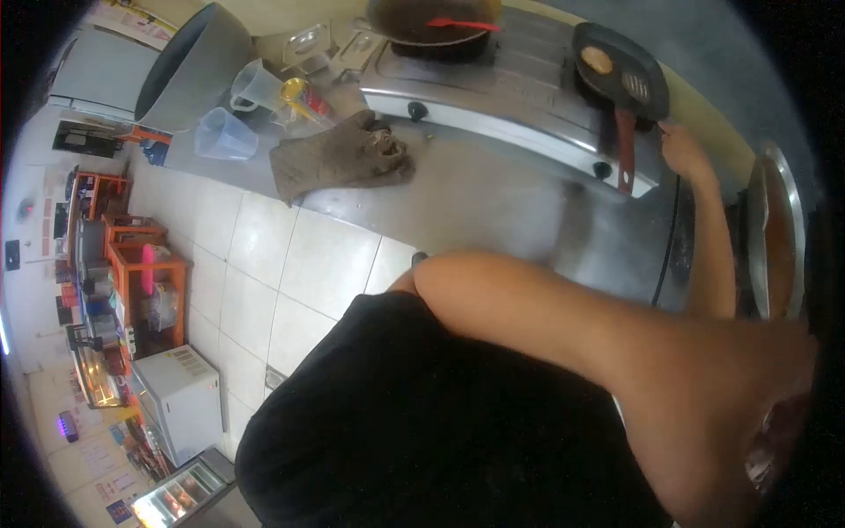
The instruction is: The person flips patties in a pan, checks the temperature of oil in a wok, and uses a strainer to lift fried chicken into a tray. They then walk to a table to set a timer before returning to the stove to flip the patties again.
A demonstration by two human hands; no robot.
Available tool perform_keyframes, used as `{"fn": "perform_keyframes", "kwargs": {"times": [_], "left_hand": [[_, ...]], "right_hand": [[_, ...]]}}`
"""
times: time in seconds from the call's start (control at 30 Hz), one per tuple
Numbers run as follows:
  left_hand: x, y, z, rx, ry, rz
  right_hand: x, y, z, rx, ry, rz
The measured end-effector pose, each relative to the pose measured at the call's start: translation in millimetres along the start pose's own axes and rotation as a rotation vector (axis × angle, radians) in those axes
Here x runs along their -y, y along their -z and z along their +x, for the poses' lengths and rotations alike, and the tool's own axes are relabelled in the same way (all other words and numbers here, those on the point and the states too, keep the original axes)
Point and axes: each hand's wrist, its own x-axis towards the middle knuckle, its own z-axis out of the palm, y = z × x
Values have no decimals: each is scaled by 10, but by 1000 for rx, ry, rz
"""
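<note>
My right hand [685, 151] reaches to the right end of the steel stove [493, 88], fingers drawn together at the near right corner of a dark pan [607, 44]. What they pinch there is too small to make out. In the pan lie a round, browned piece of food [597, 60] and a pale, striped patch. The pan's brown handle [626, 150] points toward me. My left forearm [528, 308] crosses close below the camera, elbow toward the left. Its hand, at the far right, is blurred and partly cut off, so its fingers cannot be read.
A wok [431, 22] with a red utensil [462, 24] sits on the stove's left side. On the counter are a brown cloth [339, 158], a tin [304, 99], plastic jugs [226, 136] and a large grey vessel [198, 70]. A wide metal pan [775, 229] stands right.
</note>
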Motion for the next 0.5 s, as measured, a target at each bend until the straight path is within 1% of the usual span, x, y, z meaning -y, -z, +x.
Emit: {"fn": "perform_keyframes", "kwargs": {"times": [0.03,0.07,0.1,0.17,0.2,0.23,0.27,0.3,0.33,0.37,0.4,0.43,0.5], "left_hand": [[-42,107,-1,23,-40,111],[-60,222,-3,133,-4,180],[-58,367,-18,398,335,108],[143,579,-408,618,568,102],[277,727,-700,740,722,113],[271,906,-948,752,876,196],[314,1129,-1273,728,1011,279],[419,1355,-1721,582,1104,359],[472,1569,-2130,430,1208,344],[440,1755,-2552,240,1287,227],[294,1872,-2692,171,1533,277],[140,1986,-2824,94,1780,330],[-27,2243,-3592,-246,1707,326]], "right_hand": [[18,10,-18,32,1,-7],[12,122,43,37,-1,-20],[-70,86,122,24,-6,-36],[-331,-34,251,-20,81,-122],[-346,120,174,-35,62,-145],[-197,274,59,-91,77,-81],[-7,407,-32,-143,95,-15],[215,587,-87,-171,60,29],[369,712,-145,-189,27,78],[344,642,12,-179,2,129],[327,577,194,-175,-23,186],[417,629,219,-176,-32,183],[652,779,281,7,-26,113]]}}
